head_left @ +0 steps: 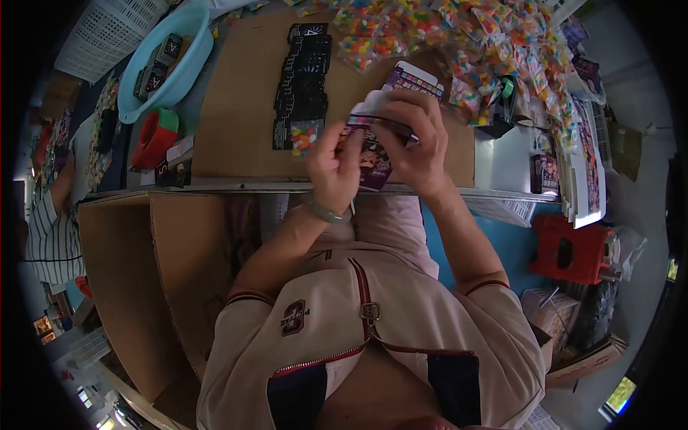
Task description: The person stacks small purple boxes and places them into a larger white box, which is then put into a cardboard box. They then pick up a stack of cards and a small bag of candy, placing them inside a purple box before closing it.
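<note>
Both hands hold one small purple printed box [374, 159] above the front edge of the cardboard sheet [236, 107]. My left hand [335, 163] grips its left side, fingers closed. My right hand [421, 140] pinches it near the top right, beside a raised white flap. Another printed box [412, 80] lies just behind my right hand. To the left, a column of overlapping black cards [304, 72] runs away from me, and a clear packet of colourful candies [304, 137] rests at its near end.
Many candy packets [494, 43] are heaped at the back right. A blue basin [129, 100] and a red-green tape roll [154, 140] stand left. A green tape dispenser [499, 115] is right. An open carton [118, 272] sits below left; a co-worker's striped sleeve [54, 240] shows far left.
</note>
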Tool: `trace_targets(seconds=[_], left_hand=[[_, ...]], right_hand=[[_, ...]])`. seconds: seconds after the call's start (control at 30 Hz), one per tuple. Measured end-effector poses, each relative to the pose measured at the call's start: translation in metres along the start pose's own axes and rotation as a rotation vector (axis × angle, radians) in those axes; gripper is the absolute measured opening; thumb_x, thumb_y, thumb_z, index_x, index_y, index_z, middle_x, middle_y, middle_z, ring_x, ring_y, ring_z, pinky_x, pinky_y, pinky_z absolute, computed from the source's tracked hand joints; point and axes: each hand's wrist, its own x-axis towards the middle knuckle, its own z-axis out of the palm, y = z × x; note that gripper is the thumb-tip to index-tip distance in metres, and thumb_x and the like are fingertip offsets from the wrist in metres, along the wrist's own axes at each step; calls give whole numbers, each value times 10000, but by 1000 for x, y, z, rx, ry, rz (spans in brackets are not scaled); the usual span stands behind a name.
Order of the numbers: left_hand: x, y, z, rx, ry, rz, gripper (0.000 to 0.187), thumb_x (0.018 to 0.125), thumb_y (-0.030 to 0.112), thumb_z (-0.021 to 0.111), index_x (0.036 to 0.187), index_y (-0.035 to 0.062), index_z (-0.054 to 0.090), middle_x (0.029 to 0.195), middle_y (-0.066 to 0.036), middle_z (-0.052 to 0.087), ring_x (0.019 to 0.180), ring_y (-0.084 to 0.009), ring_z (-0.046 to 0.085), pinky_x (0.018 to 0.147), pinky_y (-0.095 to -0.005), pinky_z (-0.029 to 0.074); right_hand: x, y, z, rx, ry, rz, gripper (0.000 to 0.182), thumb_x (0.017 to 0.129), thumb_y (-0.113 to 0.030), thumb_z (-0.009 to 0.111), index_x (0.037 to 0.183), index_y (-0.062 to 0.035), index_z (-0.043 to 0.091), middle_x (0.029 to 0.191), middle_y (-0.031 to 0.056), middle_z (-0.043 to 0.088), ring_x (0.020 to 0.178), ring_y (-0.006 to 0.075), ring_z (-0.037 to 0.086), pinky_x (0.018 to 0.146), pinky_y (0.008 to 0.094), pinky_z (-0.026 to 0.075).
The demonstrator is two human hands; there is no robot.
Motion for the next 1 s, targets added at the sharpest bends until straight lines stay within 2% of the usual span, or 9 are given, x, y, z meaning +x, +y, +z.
trace_targets(seconds=[0.1, 0.13, 0.23, 0.33, 0.5, 0.57, 0.77, 0.93, 1.0], left_hand=[[-13, 9, -9, -255, 142, -13, 264, 986, 62, 544, 1224, -51, 566, 1080, -63, 651, 927, -81, 591, 800, -244, 504], [-22, 11, -13, -212, 116, -29, 297, 986, 58, 540, 1263, -48, 548, 1099, -66, 648, 935, -86, 594, 826, -241, 497], [-47, 9, -25, -152, 64, -70, 378, 992, 56, 527, 1359, -29, 497, 1158, -73, 635, 973, -94, 594, 862, -237, 484], [-69, 10, -36, -201, 66, -195, 336, 989, 56, 536, 1314, -26, 535, 1089, -61, 652, 929, -79, 593, 834, -226, 482], [-107, -9, -66, -26, -58, -291, 94, 934, 17, 602, 1009, -19, 646, 842, 1, 622, 738, -47, 538, 681, -204, 442], [-116, -23, -79, -169, -82, -428, 53, 921, 5, 610, 950, -18, 648, 829, 1, 613, 723, -50, 531, 669, -208, 434], [-112, -8, -86, -251, -126, -386, 37, 873, -13, 665, 840, -17, 650, 837, -11, 623, 732, -77, 560, 690, -225, 450], [-103, 17, -81, -279, -15, -511, 77, 826, 8, 731, 852, -14, 663, 857, -31, 652, 745, -104, 598, 679, -231, 475], [-101, 8, -90, -43, -273, -172, 108, 823, 22, 742, 896, -13, 670, 842, -51, 665, 739, -101, 611, 652, -231, 491]], right_hand=[[-28, -5, 3, -4, 88, 222, 356, 725, 16, 774, 1048, -9, 625, 1100, 137, 631, 960, 246, 645, 804, 330, 531], [-45, -12, 7, 336, 66, 582, 322, 734, -56, 808, 1009, -21, 646, 989, 135, 658, 854, 218, 675, 746, 319, 555], [-75, -21, 1, 139, -106, 464, 330, 766, -60, 795, 1060, -8, 655, 894, 130, 679, 739, 168, 683, 664, 278, 560], [-94, -20, -1, 282, -185, 646, 257, 791, -31, 765, 1031, 6, 682, 826, 100, 693, 736, 140, 679, 669, 263, 547], [-117, -27, -18, 299, -570, 675, 182, 825, -6, 726, 1002, 21, 690, 861, 63, 686, 768, 79, 629, 682, 245, 519], [-121, -34, -22, 527, -698, 923, 170, 837, -1, 711, 1005, 25, 694, 883, 52, 667, 804, 60, 599, 685, 249, 508], [-108, -48, -21, 906, -501, 1226, 127, 832, 5, 715, 958, 19, 713, 890, 52, 681, 794, 74, 599, 685, 233, 502], [-99, -41, -30, 673, -683, 801, 65, 828, 4, 715, 888, 29, 712, 829, 51, 684, 766, 78, 608, 664, 242, 502], [-98, -40, -30, 660, -699, 678, 45, 819, 1, 719, 847, 35, 708, 779, 49, 679, 741, 82, 616, 641, 254, 502]])
